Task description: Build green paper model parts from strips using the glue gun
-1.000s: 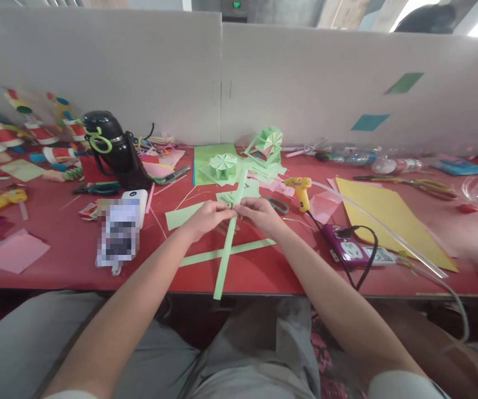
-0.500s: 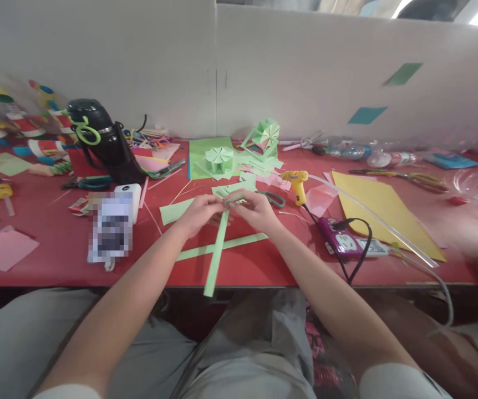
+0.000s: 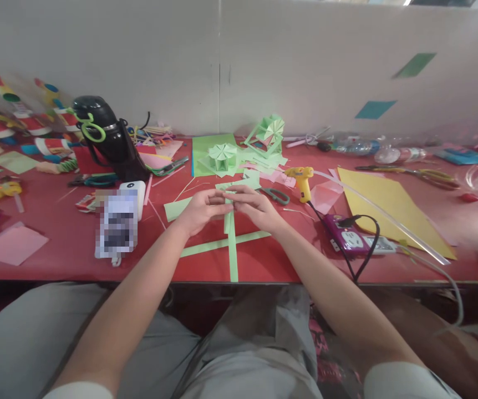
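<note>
We hold a light-green paper strip (image 3: pixel 232 252) above the red table (image 3: pixel 56 260) | left hand (image 3: pixel 199 209): fingers clamped on its top end | right hand (image 3: pixel 256 208): fingers pinched on the same end | strip runs down to the near table edge, crossing a second green strip (image 3: pixel 206 249) | yellow glue gun (image 3: pixel 303 183) near our right hand

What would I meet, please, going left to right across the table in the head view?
Pink paper sheet, black flask, left hand, green paper strip, right hand, yellow glue gun, yellow sheet.
</note>
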Demonstrator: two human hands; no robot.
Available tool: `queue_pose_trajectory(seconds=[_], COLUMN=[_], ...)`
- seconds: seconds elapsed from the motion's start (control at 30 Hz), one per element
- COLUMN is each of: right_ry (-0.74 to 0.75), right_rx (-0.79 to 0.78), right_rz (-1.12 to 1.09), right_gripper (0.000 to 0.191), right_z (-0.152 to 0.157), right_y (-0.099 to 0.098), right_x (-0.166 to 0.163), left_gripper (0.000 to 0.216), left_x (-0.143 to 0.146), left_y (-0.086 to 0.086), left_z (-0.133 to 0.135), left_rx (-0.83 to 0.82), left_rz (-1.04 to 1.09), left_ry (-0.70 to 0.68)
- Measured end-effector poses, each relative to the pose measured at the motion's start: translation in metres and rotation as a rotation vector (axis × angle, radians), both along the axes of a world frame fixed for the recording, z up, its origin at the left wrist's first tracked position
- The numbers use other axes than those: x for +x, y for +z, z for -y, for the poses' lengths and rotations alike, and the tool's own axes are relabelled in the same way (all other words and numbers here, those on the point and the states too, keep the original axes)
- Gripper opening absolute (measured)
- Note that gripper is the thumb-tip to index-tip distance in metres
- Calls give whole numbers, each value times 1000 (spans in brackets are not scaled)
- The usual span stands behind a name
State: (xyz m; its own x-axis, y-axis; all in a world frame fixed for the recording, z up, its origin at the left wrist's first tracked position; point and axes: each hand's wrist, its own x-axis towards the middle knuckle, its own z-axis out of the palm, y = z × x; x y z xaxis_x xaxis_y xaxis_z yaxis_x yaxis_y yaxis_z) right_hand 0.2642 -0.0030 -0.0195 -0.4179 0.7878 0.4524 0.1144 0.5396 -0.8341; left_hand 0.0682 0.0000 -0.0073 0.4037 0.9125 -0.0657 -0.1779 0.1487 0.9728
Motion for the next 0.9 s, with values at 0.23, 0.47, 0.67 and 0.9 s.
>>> queue_pose_trajectory(seconds=[0.23, 0.47, 0.67, 0.9], right_ry=[0, 73, 11, -47], right_rx=[-347, -480, -487, -489], right_rz=[-102, -29, -37, -45], right_gripper=[52, 32, 32, 34], right_z=[9, 13, 14, 13], right_y=[6, 6, 11, 14], right_x=[-8, -9, -11, -11], left_gripper=[43, 40, 41, 44], left_x=[1, -1, 1, 7], left_y=[1, 0, 0, 3], left_z=[-4, -8, -9, 1], left_rx=[77, 136, 166, 185], left_rz=[119, 145, 174, 122], left_ry=[258, 410, 466, 300])
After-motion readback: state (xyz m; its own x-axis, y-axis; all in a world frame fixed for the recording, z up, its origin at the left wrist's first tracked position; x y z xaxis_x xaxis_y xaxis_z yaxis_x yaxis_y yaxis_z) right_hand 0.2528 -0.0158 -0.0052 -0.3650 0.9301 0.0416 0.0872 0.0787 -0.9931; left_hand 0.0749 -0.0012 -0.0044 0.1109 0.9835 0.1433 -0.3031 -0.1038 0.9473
